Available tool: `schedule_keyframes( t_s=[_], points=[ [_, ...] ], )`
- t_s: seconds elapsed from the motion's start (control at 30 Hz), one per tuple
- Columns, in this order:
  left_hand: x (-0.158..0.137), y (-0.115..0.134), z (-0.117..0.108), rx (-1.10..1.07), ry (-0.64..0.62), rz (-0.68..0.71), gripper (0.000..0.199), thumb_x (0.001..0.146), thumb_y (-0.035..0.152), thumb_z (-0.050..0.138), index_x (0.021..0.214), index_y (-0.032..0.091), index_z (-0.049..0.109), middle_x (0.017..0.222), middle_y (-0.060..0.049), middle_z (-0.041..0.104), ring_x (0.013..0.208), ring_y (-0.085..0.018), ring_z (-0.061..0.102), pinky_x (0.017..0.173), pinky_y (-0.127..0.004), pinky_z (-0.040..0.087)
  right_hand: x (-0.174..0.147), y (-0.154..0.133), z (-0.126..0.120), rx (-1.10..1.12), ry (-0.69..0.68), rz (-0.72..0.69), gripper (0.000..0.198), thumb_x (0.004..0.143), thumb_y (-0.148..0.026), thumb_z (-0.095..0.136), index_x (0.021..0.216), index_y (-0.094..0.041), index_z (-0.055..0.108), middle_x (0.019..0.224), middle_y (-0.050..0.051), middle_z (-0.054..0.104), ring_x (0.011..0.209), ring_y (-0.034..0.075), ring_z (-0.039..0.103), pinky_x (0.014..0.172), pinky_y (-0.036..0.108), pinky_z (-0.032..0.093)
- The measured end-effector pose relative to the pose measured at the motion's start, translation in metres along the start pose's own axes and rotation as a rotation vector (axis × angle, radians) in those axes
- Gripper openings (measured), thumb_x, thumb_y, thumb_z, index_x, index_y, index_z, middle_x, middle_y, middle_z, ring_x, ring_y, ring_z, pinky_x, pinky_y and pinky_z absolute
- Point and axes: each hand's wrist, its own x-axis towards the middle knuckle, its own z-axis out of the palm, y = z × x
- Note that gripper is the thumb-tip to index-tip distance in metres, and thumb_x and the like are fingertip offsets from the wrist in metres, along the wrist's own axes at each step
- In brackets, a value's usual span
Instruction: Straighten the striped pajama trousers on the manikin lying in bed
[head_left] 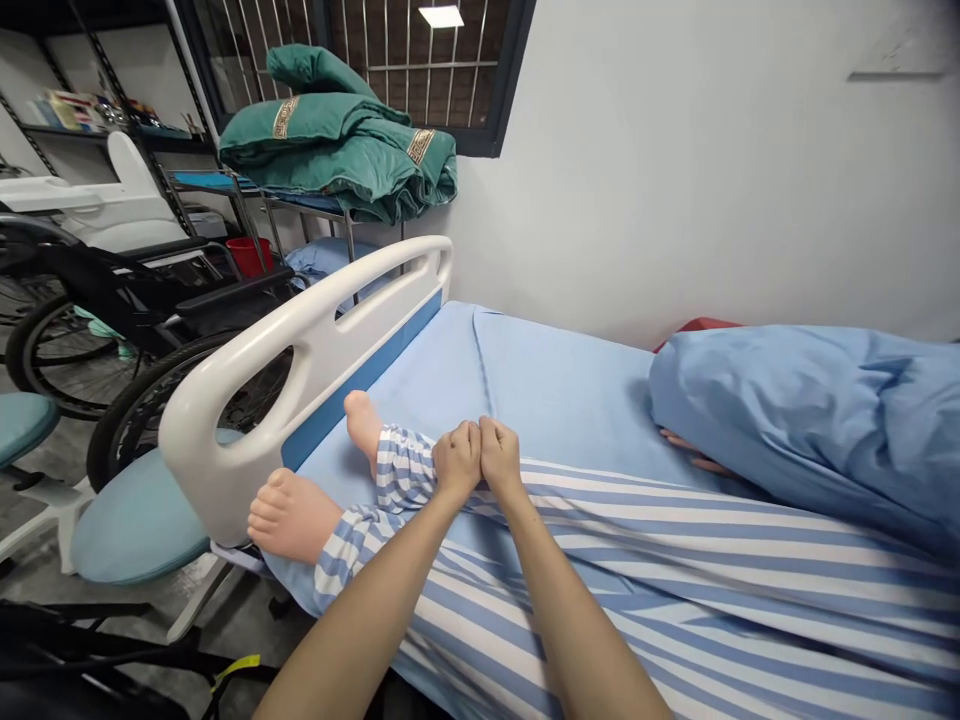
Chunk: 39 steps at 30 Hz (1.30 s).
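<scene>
Two legs in blue-and-white striped trousers (645, 550) lie along the bed, with smooth, doll-like bare feet near the footboard. My left hand (457, 460) is closed on the far trouser leg (405, 465), above its cuff. Right beside it, my right hand (500, 457) is closed on the same leg, and the two fists touch. My fingertips are curled out of sight, so how much cloth they hold is hidden. The far foot (364, 425) points up; the near foot (294, 515) rests closer to me.
A white footboard (247, 370) closes the bed's left end. On the right, a bunched blue quilt (810, 430) partly covers a hand (697, 455). Beyond the footboard stand a wheelchair (150, 300), a teal stool (139, 520) and a rack with green bedding (337, 140).
</scene>
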Motion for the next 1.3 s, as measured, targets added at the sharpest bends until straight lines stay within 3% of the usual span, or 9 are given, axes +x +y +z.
schedule_keyframes(
  t_s=[0.17, 0.37, 0.63, 0.93, 1.03, 1.17, 1.3],
  points=[
    [0.012, 0.009, -0.006, -0.205, -0.022, -0.039, 0.028, 0.085, 0.033, 0.034, 0.064, 0.022, 0.050, 0.066, 0.000, 0.060, 0.064, -0.013, 0.050, 0.062, -0.024, 0.031, 0.001, -0.003, -0.001, 0.087, -0.011, 0.028, 0.035, 0.077, -0.043, 0.042, 0.052, -0.019, 0.039, 0.049, -0.004, 0.040, 0.052, 0.010, 0.035, 0.050, 0.024, 0.030],
    [0.021, 0.030, 0.000, -0.529, 0.123, -0.090, 0.027, 0.083, 0.028, 0.030, 0.058, 0.021, 0.037, 0.056, 0.004, 0.045, 0.057, -0.009, 0.040, 0.055, -0.021, 0.030, 0.006, 0.002, -0.005, 0.229, 0.015, 0.092, 0.033, 0.076, -0.044, 0.043, 0.054, -0.019, 0.039, 0.050, -0.005, 0.037, 0.052, 0.010, 0.033, 0.049, 0.023, 0.031],
    [0.008, 0.011, 0.017, -0.248, 0.011, -0.038, 0.026, 0.087, 0.034, 0.030, 0.069, 0.023, 0.044, 0.062, 0.001, 0.054, 0.061, -0.012, 0.049, 0.060, -0.024, 0.030, 0.003, 0.002, -0.005, 0.191, 0.043, 0.059, 0.034, 0.076, -0.041, 0.046, 0.053, -0.020, 0.032, 0.050, -0.005, 0.032, 0.052, 0.009, 0.030, 0.047, 0.022, 0.029],
    [0.009, 0.009, 0.009, -0.146, -0.036, -0.009, 0.026, 0.089, 0.032, 0.028, 0.076, 0.024, 0.050, 0.068, -0.001, 0.060, 0.067, -0.015, 0.054, 0.063, -0.025, 0.030, 0.002, 0.003, -0.002, 0.162, 0.055, 0.071, 0.034, 0.076, -0.042, 0.045, 0.053, -0.020, 0.033, 0.050, -0.006, 0.033, 0.051, 0.009, 0.030, 0.047, 0.023, 0.029],
    [0.011, 0.004, 0.003, -0.104, -0.049, 0.021, 0.026, 0.088, 0.031, 0.029, 0.075, 0.023, 0.050, 0.071, -0.002, 0.061, 0.068, -0.015, 0.054, 0.062, -0.025, 0.029, 0.004, -0.007, -0.004, 0.051, 0.025, 0.084, 0.033, 0.076, -0.040, 0.043, 0.050, -0.020, 0.034, 0.048, -0.006, 0.033, 0.051, 0.009, 0.031, 0.047, 0.023, 0.028],
    [0.013, -0.002, -0.005, -0.047, -0.091, 0.082, 0.026, 0.087, 0.030, 0.031, 0.074, 0.023, 0.052, 0.071, -0.002, 0.061, 0.067, -0.015, 0.053, 0.060, -0.025, 0.026, 0.008, -0.038, -0.018, -0.150, -0.078, -0.067, 0.037, 0.076, -0.038, 0.045, 0.046, -0.020, 0.031, 0.045, -0.006, 0.027, 0.049, 0.009, 0.028, 0.048, 0.024, 0.022],
    [0.012, -0.001, -0.005, 0.004, -0.106, 0.056, 0.027, 0.087, 0.033, 0.032, 0.075, 0.023, 0.054, 0.067, -0.001, 0.061, 0.064, -0.015, 0.052, 0.058, -0.026, 0.024, 0.007, -0.044, -0.027, -0.132, -0.099, -0.157, 0.039, 0.079, -0.039, 0.043, 0.048, -0.020, 0.029, 0.046, -0.007, 0.025, 0.048, 0.008, 0.027, 0.049, 0.024, 0.023]
  ],
)
